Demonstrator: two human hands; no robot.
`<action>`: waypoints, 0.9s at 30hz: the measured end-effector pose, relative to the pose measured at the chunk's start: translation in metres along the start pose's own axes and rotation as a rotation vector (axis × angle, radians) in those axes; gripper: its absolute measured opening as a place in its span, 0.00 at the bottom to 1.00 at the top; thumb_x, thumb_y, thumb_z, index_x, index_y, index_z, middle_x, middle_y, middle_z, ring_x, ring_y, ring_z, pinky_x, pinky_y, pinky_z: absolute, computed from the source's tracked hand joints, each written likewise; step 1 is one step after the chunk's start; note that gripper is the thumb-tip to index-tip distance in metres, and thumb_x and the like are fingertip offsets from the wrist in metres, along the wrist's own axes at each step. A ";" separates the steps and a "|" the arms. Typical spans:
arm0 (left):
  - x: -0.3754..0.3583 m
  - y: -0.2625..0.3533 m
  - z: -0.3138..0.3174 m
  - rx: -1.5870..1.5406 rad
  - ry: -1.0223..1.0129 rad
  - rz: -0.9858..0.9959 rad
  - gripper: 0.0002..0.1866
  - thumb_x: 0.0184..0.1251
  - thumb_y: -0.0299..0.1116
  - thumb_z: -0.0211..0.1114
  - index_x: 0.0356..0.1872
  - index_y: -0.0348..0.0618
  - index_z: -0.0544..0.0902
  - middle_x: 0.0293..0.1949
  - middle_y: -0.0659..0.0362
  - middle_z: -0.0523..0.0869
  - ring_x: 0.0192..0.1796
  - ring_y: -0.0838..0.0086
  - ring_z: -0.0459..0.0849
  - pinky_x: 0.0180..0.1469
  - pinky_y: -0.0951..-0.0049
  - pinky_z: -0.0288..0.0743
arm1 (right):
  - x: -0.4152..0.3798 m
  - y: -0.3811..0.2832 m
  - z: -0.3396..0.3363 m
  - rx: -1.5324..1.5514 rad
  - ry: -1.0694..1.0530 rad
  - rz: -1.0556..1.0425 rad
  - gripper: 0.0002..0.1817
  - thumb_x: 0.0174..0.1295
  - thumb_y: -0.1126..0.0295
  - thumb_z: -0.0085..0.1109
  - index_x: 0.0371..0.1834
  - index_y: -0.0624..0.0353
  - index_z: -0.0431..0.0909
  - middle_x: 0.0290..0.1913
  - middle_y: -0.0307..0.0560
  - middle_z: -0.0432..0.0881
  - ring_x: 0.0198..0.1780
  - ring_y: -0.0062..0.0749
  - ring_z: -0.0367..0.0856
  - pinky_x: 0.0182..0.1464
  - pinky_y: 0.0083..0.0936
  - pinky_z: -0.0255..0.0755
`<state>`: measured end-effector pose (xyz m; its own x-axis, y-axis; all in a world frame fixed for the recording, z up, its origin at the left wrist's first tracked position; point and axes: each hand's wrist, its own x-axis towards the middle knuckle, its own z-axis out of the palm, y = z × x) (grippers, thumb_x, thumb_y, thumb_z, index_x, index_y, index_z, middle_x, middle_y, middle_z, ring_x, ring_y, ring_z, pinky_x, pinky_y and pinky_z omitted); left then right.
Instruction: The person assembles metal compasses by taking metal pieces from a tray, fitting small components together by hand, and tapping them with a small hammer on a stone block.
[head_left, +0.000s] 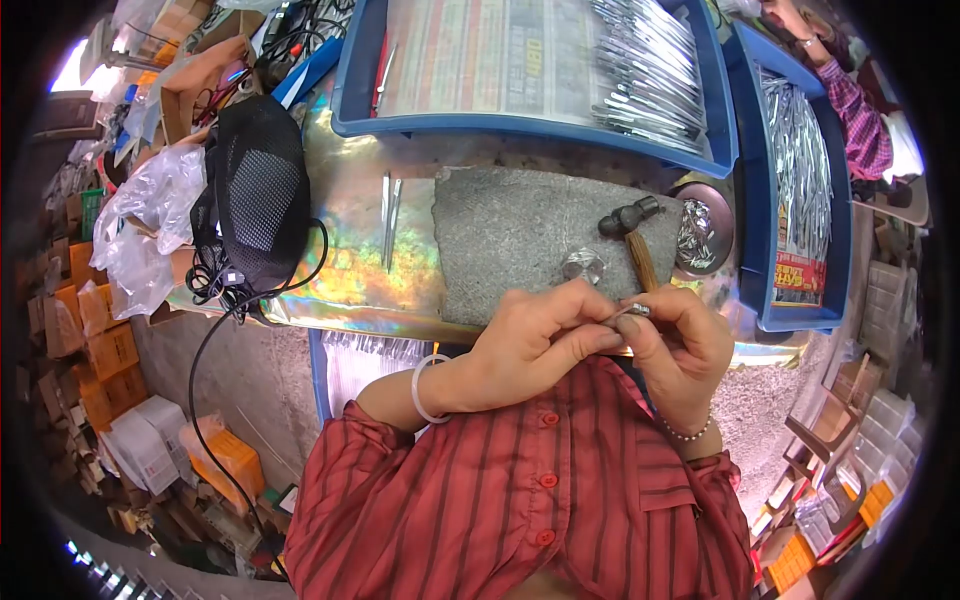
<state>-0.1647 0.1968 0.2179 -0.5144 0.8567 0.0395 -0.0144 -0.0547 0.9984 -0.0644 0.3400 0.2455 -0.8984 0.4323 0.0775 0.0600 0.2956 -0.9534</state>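
Observation:
Close together at the near edge of the grey slab [530,235], my left hand [545,335] and my right hand [685,345] both pinch a small, thin metal piece [638,309]. Its shiny end shows between the fingertips; the rest is hidden by my fingers. Just beyond them on the slab lies a hammer [641,262] with a wooden handle and dark head. A small round, shiny object [583,265] sits left of the hammer. To the right, a round dish [727,225] holds many small silvery metal parts [695,235].
Two slim pointed metal tools [390,225] lie left of the slab. A blue tray [430,124] of long metal pieces stands behind, another blue tray [750,190] at right. A black mesh bag [262,190] with cable sits left. Another person's arm [850,110] shows at upper right.

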 end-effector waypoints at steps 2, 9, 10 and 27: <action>0.000 0.000 0.000 0.004 0.006 0.002 0.06 0.64 0.26 0.63 0.37 0.37 0.77 0.27 0.59 0.85 0.31 0.82 0.83 0.33 0.82 0.74 | -0.001 0.000 0.001 0.014 0.016 -0.004 0.07 0.54 0.75 0.67 0.32 0.65 0.79 0.25 0.42 0.80 0.23 0.19 0.75 0.24 0.15 0.66; 0.001 -0.001 0.004 -0.001 0.031 0.025 0.06 0.64 0.27 0.63 0.37 0.37 0.77 0.25 0.59 0.85 0.29 0.82 0.83 0.32 0.82 0.74 | -0.003 0.002 0.000 0.029 0.037 -0.028 0.07 0.54 0.75 0.66 0.32 0.65 0.78 0.25 0.42 0.79 0.23 0.18 0.73 0.23 0.14 0.65; 0.001 0.000 0.003 0.014 0.028 0.029 0.06 0.64 0.27 0.63 0.36 0.37 0.77 0.25 0.59 0.85 0.29 0.83 0.83 0.31 0.82 0.73 | -0.003 0.002 -0.001 0.012 0.021 -0.030 0.07 0.54 0.75 0.66 0.32 0.65 0.78 0.24 0.42 0.79 0.22 0.18 0.73 0.23 0.14 0.65; 0.029 0.008 -0.008 -0.627 -0.145 -0.594 0.10 0.68 0.28 0.58 0.44 0.34 0.69 0.36 0.49 0.84 0.37 0.70 0.86 0.35 0.78 0.82 | 0.033 0.029 -0.002 0.516 -0.046 0.554 0.09 0.59 0.69 0.61 0.25 0.57 0.74 0.17 0.30 0.71 0.14 0.07 0.59 0.14 0.09 0.48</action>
<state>-0.1868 0.2175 0.2270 -0.1584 0.8877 -0.4322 -0.7362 0.1855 0.6508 -0.0910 0.3646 0.2209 -0.8141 0.3622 -0.4539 0.3070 -0.3951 -0.8658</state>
